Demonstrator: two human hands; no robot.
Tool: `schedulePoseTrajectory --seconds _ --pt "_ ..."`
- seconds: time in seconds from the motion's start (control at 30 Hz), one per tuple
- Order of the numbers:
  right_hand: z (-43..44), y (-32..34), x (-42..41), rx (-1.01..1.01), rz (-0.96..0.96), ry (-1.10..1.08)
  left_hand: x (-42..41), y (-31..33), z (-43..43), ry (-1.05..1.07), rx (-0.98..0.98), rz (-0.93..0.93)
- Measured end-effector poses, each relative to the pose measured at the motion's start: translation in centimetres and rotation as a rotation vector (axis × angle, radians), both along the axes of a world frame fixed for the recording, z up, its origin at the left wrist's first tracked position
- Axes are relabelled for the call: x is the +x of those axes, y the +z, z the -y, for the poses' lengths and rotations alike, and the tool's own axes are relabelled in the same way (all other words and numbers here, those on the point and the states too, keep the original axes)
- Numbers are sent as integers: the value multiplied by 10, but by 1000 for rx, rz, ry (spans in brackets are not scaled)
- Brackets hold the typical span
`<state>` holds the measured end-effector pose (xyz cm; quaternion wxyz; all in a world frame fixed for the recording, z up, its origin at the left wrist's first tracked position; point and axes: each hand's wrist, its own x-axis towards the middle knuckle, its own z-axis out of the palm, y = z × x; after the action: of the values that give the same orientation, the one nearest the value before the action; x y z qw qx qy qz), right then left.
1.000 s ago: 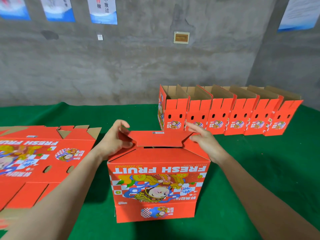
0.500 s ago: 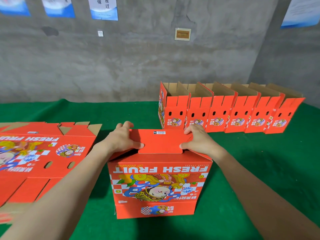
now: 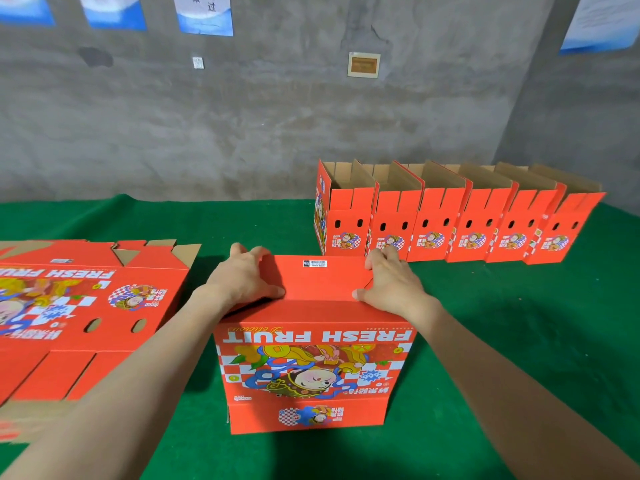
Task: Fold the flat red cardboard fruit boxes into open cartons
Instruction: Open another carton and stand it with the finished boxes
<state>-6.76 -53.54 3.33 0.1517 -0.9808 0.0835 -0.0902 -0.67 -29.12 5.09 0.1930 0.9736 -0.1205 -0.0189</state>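
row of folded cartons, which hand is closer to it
Right. The right hand holds the box at its right end, just in front of the left end of the row of cartons. The left hand holds the box's opposite end, farther from the row.

Flat boxes (image 3: 79,306) left; folded cartons (image 3: 457,220) behind-right.
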Motion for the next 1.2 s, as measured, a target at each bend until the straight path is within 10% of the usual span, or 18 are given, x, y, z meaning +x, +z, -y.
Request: schedulePoseTrajectory --seconds 0.2,0.33,0.53,0.87,1.2 --pt "17 0 -1 302 60 -1 10 -8 -34 96 -720 -221" --pt "34 -3 -11 1100 177 -82 -1 -23 -52 187 -636 -425" --pt "31 -47 -37 1090 -243 -162 -11 -15 -55 186 -635 -296" --pt "41 -1 -19 1182 -251 88 1 -8 -75 -103 -1202 -136" --pt "42 4 -29 1057 -71 298 7 -32 -71 112 -1283 112"
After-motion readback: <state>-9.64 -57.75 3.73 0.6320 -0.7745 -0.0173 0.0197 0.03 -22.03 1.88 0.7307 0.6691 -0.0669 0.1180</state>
